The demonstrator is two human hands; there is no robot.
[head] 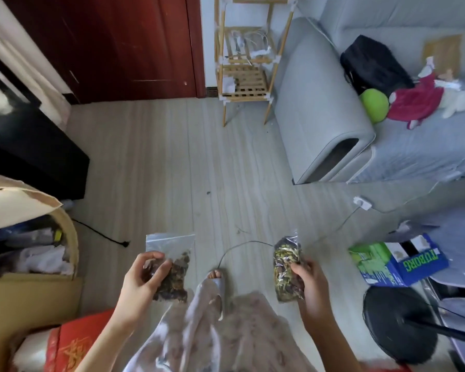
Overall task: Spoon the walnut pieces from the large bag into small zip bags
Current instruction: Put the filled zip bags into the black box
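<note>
My left hand (pixel 142 277) grips a small clear zip bag (pixel 172 267) partly filled with dark brown walnut pieces, its sealed top pointing up. My right hand (pixel 310 284) grips a second clear bag (pixel 286 267), packed full of mixed dark and yellowish pieces and held upright. Both bags hang in the air above the floor, about a forearm's length apart. No spoon and no large bag can be made out.
I stand on a pale wood floor (pixel 172 170) in a slipper (pixel 218 285). A cardboard box (pixel 32 296) and basket (pixel 67 237) are at left, a fan base (pixel 397 323) and green-blue carton (pixel 397 261) at right, a grey sofa (pixel 333 116) and wooden rack (pixel 247 63) beyond.
</note>
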